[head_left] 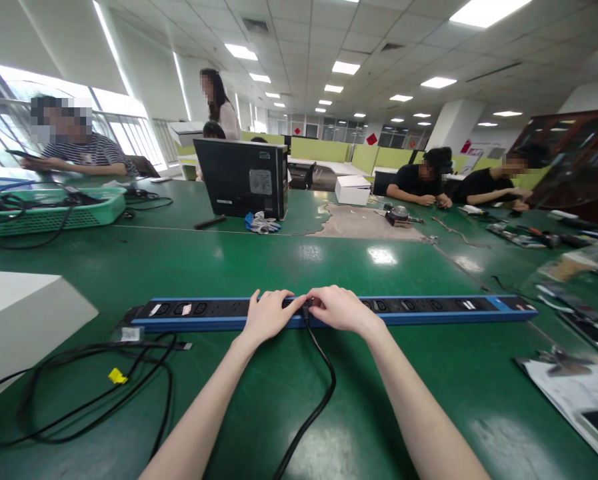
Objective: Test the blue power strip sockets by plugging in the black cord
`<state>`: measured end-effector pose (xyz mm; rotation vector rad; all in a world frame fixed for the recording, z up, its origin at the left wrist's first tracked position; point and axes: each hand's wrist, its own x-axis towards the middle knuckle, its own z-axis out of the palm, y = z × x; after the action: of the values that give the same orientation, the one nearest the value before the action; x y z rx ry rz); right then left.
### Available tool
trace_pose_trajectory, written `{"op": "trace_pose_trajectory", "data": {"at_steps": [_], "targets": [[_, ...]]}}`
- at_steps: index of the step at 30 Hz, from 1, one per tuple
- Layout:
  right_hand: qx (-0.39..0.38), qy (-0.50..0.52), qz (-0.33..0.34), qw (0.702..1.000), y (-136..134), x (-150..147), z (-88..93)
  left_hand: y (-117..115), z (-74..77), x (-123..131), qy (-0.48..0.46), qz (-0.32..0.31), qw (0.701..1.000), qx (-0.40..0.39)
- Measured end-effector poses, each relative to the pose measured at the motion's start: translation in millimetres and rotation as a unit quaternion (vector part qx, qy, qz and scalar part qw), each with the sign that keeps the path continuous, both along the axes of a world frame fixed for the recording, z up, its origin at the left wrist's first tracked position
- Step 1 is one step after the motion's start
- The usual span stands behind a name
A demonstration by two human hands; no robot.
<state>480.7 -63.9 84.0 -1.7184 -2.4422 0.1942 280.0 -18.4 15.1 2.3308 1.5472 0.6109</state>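
A long blue and black power strip point(431, 308) with rows of sockets lies across the green table. My left hand point(271, 313) is closed over its middle, fingers over the far side and thumb stretched toward the plug. Beside it, my right hand point(343, 308) pinches the plug of a black power cord point(323, 393) at a socket. My fingers partly cover the plug, so how deep it sits cannot be seen. From there the cord curves down toward the bottom edge of the view.
Coiled black cables point(101, 393) with a yellow tag lie at left, near a white box point(23, 320). A green basket point(103, 212), a black computer case point(239, 177) and gloves point(262, 223) stand farther back. At right is a clipboard point(543, 380). Several people are around the table.
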Motion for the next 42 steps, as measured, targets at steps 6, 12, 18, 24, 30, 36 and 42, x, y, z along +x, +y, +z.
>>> {"op": "trace_pose_trajectory", "data": {"at_steps": [6,12,18,24,30,36,42], "targets": [[-0.016,0.026,-0.012,0.999,0,16,5.9,7,-2.6,3,0.003,-0.020,1.000,-0.007],[-0.074,0.067,0.029,0.995,-2,10,13.2,10,-2.5,3,0.020,-0.038,0.999,-0.015],[0.037,-0.034,-0.084,0.995,-12,-36,-3.6,-6,-3.9,10,0.070,-0.022,0.992,0.104],[0.079,-0.049,-0.153,0.984,-14,-64,-22.8,-7,-8.9,23,0.104,0.059,0.982,0.149],[0.057,-0.012,-0.133,0.989,-6,-55,-21.5,-7,-11.6,27,0.083,0.082,0.978,0.173],[0.060,0.025,-0.149,0.987,-6,-50,-26.0,-8,-10.1,28,0.084,0.092,0.978,0.169],[0.078,0.053,-0.157,0.983,-15,-53,-36.3,-7,-9.7,27,0.075,0.090,0.981,0.154]]}}
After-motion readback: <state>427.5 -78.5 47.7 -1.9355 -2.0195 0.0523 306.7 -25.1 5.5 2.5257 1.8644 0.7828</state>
